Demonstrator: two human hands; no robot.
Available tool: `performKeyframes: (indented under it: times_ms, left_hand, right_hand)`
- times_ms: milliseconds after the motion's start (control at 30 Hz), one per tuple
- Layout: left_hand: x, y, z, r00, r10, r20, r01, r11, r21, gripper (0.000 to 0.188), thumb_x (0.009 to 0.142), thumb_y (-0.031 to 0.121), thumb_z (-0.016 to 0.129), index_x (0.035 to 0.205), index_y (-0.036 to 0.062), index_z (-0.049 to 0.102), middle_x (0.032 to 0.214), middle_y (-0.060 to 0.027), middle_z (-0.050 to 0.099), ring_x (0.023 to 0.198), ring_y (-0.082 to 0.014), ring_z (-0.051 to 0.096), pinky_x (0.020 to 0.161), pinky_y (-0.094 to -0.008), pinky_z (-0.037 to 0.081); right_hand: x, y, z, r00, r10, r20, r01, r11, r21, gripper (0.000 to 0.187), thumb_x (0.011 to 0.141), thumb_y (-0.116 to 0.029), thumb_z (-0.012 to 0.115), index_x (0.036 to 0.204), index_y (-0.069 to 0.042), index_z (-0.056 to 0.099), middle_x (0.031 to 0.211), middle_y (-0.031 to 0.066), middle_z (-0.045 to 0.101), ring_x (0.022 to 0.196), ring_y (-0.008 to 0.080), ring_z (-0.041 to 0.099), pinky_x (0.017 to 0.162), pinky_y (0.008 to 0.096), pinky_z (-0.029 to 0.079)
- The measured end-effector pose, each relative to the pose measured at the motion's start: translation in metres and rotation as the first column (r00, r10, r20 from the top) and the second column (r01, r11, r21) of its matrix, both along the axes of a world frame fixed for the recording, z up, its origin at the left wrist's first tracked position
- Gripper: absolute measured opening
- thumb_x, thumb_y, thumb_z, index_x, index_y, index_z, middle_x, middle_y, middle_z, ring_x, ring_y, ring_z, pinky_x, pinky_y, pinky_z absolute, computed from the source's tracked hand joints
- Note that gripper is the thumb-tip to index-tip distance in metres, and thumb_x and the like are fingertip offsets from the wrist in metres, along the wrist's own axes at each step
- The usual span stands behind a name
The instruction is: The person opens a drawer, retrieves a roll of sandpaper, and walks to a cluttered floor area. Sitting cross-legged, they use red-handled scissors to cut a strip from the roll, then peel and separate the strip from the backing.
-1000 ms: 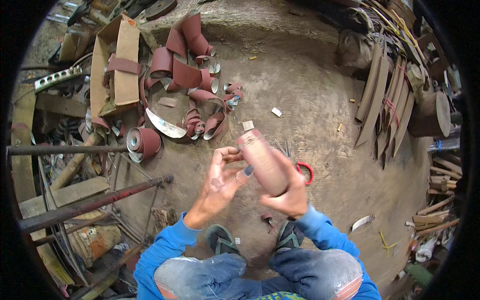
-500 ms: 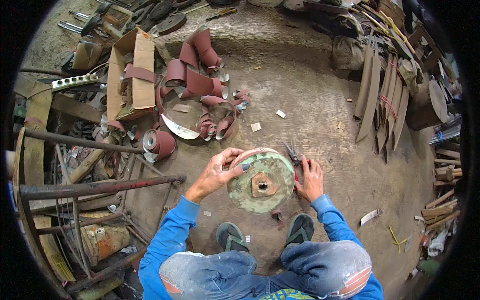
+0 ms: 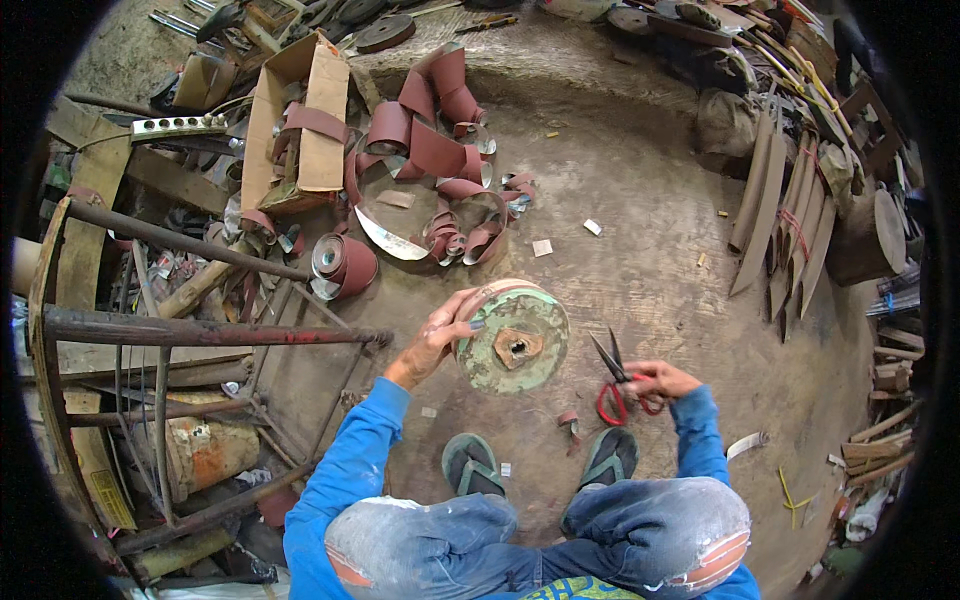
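My left hand grips the left rim of a round sanding wheel, its thumb over the near face. That face is worn pale green, with a brown block and a dark hole at its centre. A reddish abrasive strip shows along the wheel's upper edge. To the right, clear of the wheel, my right hand is closed on red-handled scissors. Their dark blades are parted and point up and left. A small reddish scrap lies on the floor between wheel and right sandal.
Loose reddish sandpaper strips, a sandpaper roll and a cardboard box lie ahead on the left. A metal frame reaches in from the left. Flat blade-shaped pieces lean at the far right, with wood offcuts below.
My right hand has pulled away from the wheel's edge, moving right and slightly nearer with the scissors. The wheel has shifted a little left in view, still in my left hand.
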State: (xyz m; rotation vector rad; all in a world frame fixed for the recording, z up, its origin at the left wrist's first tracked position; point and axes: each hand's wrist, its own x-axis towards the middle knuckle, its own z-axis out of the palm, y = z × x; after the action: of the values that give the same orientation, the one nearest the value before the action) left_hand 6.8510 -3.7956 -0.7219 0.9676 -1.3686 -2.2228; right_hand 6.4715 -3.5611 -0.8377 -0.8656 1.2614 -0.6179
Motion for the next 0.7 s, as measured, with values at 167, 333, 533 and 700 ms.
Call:
performKeyframes:
  times_ms: [167,333,533,700]
  left_hand:
    - [0.006,0.001,-0.006,0.999,0.006,-0.033,-0.001,0.985,0.172,0.067,0.086,0.03,0.054,0.145,0.001,0.039,0.142,-0.0107,0.05,0.127,-0.0214,0.052,0.106,-0.034,0.044]
    - [0.005,0.001,-0.02,0.995,-0.021,-0.093,0.038,0.983,0.179,0.071,0.083,0.036,0.064,0.141,0.0018,0.043,0.137,-0.0105,0.054,0.125,-0.0208,0.055,0.104,-0.0347,0.048]
    - [-0.01,0.008,-0.026,0.995,0.019,0.099,0.007,0.965,-0.261,0.066,0.082,0.034,0.078,0.132,-0.0001,0.053,0.127,-0.0099,0.061,0.117,-0.0166,0.057,0.1,-0.0312,0.046]
    - [-0.025,0.021,-0.028,0.977,0.107,0.182,-0.013,0.893,-0.451,0.059,0.083,0.041,0.078,0.122,0.0002,0.06,0.112,-0.0106,0.068,0.104,-0.0181,0.064,0.093,-0.0326,0.05]
  right_hand:
    - [-0.023,0.085,0.019,0.863,-0.065,0.5,-0.167,0.899,0.405,0.032,0.091,-0.023,0.071,0.115,-0.001,0.068,0.083,0.0072,0.073,0.059,0.0105,0.063,0.047,0.0238,0.045]
    - [0.018,0.196,-0.004,0.594,-0.589,0.548,0.346,0.802,0.487,0.076,0.08,-0.035,0.08,0.139,-0.001,0.048,0.105,0.0175,0.07,0.086,0.0295,0.07,0.082,0.0408,0.056]
    - [0.035,0.204,0.087,0.331,-0.761,0.559,0.566,0.634,0.528,0.09,0.088,-0.059,0.057,0.155,-0.005,0.029,0.109,0.0274,0.066,0.092,0.0388,0.067,0.083,0.0462,0.055]
    - [0.04,0.043,0.133,0.378,-0.651,0.658,0.409,0.755,0.513,0.073,0.1,-0.043,0.038,0.156,-0.001,0.02,0.131,0.0349,0.052,0.116,0.0442,0.057,0.101,0.0557,0.044]
